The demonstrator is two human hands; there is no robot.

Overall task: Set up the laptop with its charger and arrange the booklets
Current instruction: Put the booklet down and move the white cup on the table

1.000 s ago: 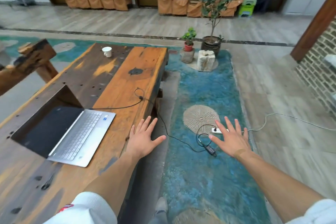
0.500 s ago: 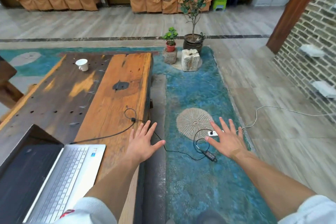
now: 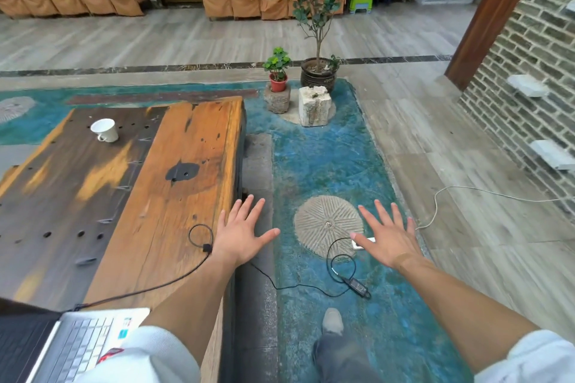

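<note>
Laptop (image 3: 71,342) sits open at the counter's (image 3: 174,196) near corner, its black charger cable (image 3: 155,286) looping across the wood and down to the adapter brick (image 3: 357,285) on the blue floor. Left hand (image 3: 241,233) and right hand (image 3: 389,236) hover with fingers spread, holding nothing. A white cup (image 3: 105,130) lies farther up the counter.

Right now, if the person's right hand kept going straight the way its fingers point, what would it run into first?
Probably nothing soon. The right hand is spread flat in the air, fingers pointing forward over the blue floor. Beyond lies only bare floor. The white power strip sits below it, though depth is unclear.
</note>
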